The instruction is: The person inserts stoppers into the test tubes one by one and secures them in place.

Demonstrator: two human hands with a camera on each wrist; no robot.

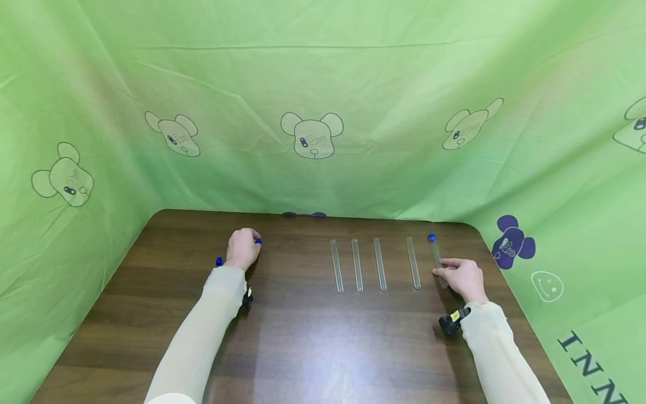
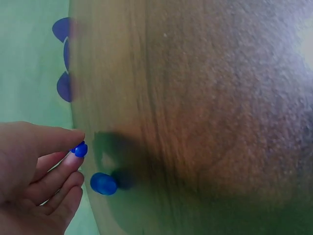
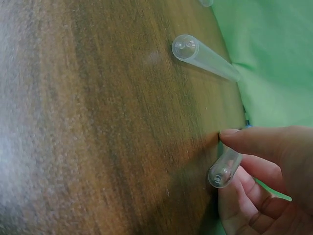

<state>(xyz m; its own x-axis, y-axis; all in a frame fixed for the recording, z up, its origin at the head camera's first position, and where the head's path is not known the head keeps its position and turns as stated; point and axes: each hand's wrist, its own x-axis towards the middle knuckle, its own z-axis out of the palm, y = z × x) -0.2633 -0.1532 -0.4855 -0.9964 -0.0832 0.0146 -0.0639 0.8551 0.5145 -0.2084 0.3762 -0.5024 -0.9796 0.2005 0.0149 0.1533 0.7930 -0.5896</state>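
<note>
In the head view my left hand [image 1: 243, 249] pinches a small blue cap [image 1: 258, 241] between thumb and fingertips, just above the table. A second blue cap [image 1: 219, 261] sits on the table left of that wrist; the left wrist view shows a blue cap [image 2: 103, 183] close to the hand. Over at the right, my right hand [image 1: 464, 278] grips a clear test tube [image 1: 437, 251] near its rounded end. That tube has a blue cap [image 1: 432, 237] on its far end. Left of it lies an uncapped test tube [image 1: 413, 262].
Three more clear test tubes [image 1: 379, 264] lie side by side near the middle, pointing away from me. The brown wooden table [image 1: 303, 342] is bordered by a green cloth [image 1: 313, 73] at the back and sides.
</note>
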